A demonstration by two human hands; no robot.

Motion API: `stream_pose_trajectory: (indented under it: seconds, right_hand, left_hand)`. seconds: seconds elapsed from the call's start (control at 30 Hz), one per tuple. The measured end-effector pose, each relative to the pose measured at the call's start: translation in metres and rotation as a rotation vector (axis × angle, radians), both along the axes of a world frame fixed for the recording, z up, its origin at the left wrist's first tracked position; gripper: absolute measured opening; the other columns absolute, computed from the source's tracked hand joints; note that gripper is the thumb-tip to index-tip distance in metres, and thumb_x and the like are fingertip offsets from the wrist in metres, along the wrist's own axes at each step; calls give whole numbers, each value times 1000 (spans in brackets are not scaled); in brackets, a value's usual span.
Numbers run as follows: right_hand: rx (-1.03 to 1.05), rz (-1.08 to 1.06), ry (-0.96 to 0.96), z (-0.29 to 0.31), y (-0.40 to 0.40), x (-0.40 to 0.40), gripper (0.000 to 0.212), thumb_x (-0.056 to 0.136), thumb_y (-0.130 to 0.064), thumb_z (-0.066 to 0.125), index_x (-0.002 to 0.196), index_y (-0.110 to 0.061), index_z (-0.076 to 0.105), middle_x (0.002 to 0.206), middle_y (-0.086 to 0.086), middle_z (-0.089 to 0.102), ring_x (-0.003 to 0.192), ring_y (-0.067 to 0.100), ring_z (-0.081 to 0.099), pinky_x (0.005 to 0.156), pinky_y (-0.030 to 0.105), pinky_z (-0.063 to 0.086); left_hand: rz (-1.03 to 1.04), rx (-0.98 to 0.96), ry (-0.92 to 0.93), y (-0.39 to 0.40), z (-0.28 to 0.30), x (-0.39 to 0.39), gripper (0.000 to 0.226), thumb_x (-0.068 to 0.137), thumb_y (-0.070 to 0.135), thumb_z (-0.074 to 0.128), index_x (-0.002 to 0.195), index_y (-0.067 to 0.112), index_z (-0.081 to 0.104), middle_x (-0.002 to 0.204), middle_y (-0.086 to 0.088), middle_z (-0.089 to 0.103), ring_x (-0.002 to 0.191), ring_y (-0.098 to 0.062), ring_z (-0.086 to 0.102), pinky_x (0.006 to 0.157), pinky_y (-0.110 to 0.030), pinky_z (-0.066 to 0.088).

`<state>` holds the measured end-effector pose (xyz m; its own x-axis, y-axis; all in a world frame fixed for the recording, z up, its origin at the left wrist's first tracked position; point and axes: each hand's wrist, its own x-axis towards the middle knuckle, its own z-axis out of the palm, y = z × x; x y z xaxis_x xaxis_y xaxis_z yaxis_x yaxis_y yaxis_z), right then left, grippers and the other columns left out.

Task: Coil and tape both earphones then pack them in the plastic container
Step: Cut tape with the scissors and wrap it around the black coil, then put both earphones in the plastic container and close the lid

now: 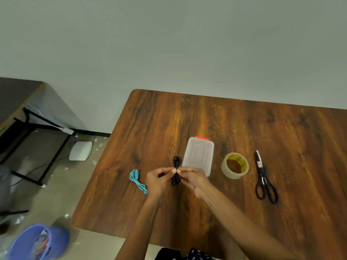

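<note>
Two earphones are in play, and we take them from the left. On the floor at far left we see a purple basin [37, 243] and a white box [81, 151] under a neighbouring desk. On the wooden table [281, 137], the blue earphone [138, 180] lies in a loose bundle near the left edge, just beside our left hand [158, 180]; whether it carries tape we cannot tell.

Our left hand has its fingers curled, thumb and forefinger pinching the middle of the black earphone [176, 173]. That earphone is gathered into a narrow bundle held upright above the table, loops showing above and below the pinch. Our right hand [193, 178] meets it from the other side, its fingertips also pinching the bundle's waist, so the two thumbs nearly touch.

Behind the right hand sits the plastic container [199, 155], clear with a red latch, its lid on as far as we can judge. Further right stands the tape roll [235, 165], then the scissors [263, 179], both untouched and well apart from our hands.

We judge the step to be binding the black coil at its waist; any tape there is too small to see. Next we need the wrap pressed firmly, then the container opened.
</note>
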<state>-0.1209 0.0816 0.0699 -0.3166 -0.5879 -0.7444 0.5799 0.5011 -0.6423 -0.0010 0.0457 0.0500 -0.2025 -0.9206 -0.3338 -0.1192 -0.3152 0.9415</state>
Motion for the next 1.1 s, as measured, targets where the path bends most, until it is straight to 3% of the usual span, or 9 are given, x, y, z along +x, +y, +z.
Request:
stream_pose_trajectory:
  seconds: [0.13, 0.27, 0.43, 0.6, 0.67, 0.77, 0.87, 0.93, 1.1]
  right_hand:
    - [20, 66, 130, -18, -35, 28, 15, 78, 0, 73, 93, 0, 71, 90, 11, 70, 84, 20, 67, 65, 20, 56]
    - [31, 153, 366, -44, -64, 47, 14, 78, -6, 75, 92, -3, 74, 90, 9, 71, 85, 21, 68, 73, 27, 58]
    - [84, 392, 785, -61, -84, 56, 10, 82, -16, 69, 89, -13, 77, 92, 3, 74, 87, 15, 68, 80, 27, 53]
    - [79, 580, 896, -77, -85, 64, 17, 88, -13, 64, 102, -12, 73, 105, 4, 72, 97, 17, 66, 86, 27, 53]
    - [78, 594, 901, -81, -83, 64, 19, 89, -11, 62, 105, -12, 72, 107, 5, 71, 99, 16, 66, 88, 26, 53]
    - [58, 584, 912, -81, -78, 59, 20, 89, -10, 62, 106, -11, 72, 108, 4, 71, 100, 14, 65, 87, 23, 51]
    - [-25, 589, 946, -71, -72, 48, 20, 90, -10, 61, 107, -11, 72, 108, 2, 71, 99, 12, 65, 83, 17, 48]
    - [-94, 585, 1012, -62, -66, 37, 22, 90, -10, 60, 109, -12, 71, 109, 1, 70, 100, 11, 64, 85, 15, 45]
    - [-57, 536, 1370, -57, -45, 5, 26, 93, -20, 57, 117, -16, 64, 121, 2, 60, 109, 15, 57, 96, 24, 44]
  left_hand:
    - [127, 48, -33, -26, -14, 21, 8, 81, 3, 70, 80, 10, 74, 80, -10, 74, 78, -22, 70, 68, -25, 56]
    - [189, 124, -99, -48, -40, 34, 9, 83, 1, 68, 89, 3, 74, 86, -16, 73, 85, -31, 69, 77, -41, 58]
    - [341, 373, 26, -60, -59, 34, 15, 86, -8, 60, 101, -8, 62, 88, -18, 66, 78, -24, 65, 57, -20, 57]
    - [223, 423, -83, -67, -75, 37, 20, 95, -6, 44, 108, -9, 59, 101, -19, 65, 91, -29, 64, 76, -35, 55]
    - [212, 366, -189, -67, -79, 41, 20, 94, -5, 47, 106, -7, 63, 100, -18, 67, 92, -30, 66, 82, -43, 56]
    - [192, 191, -391, -65, -79, 46, 18, 90, 1, 54, 100, 2, 69, 96, -16, 71, 84, -25, 68, 78, -44, 57]
    - [142, -13, -487, -54, -65, 41, 17, 89, 5, 57, 98, 5, 71, 95, -5, 71, 84, -14, 64, 71, -24, 52]
    - [92, -114, -502, -50, -56, 31, 18, 88, 4, 57, 100, 4, 72, 96, -6, 71, 85, -15, 63, 73, -22, 47]
    - [-110, -271, -490, -41, -42, -1, 19, 87, 4, 59, 100, 6, 72, 92, -2, 72, 80, -9, 61, 67, -6, 36]
